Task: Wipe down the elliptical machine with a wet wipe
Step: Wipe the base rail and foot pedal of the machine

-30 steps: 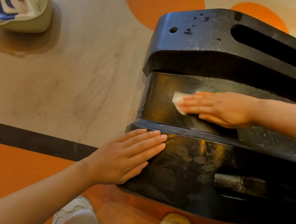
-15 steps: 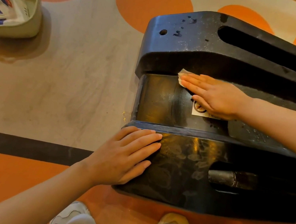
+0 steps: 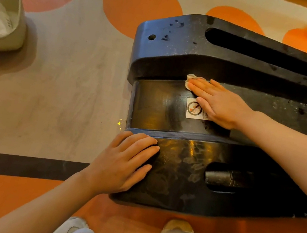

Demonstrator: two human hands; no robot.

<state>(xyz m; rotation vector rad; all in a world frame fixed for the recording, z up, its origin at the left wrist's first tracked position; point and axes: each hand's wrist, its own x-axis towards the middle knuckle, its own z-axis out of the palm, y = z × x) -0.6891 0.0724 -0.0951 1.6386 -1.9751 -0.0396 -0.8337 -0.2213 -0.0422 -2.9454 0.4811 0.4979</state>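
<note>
Both hands lie flat on the black elliptical machine (image 3: pixel 187 55). Right hand (image 3: pixel 218 104) presses the wet wipe (image 3: pixel 191 78) under straight fingers, its edge showing past the fingertips beside a warning sticker (image 3: pixel 193 109). Left hand (image 3: pixel 123 163) rests, fingers extended, on the lower housing.

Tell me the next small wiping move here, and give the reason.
Probably slide the right hand, pressing the wet wipe flat, up onto the raised upper housing: dark spots and specks show there, while the left hand rests on the lower housing.
</note>
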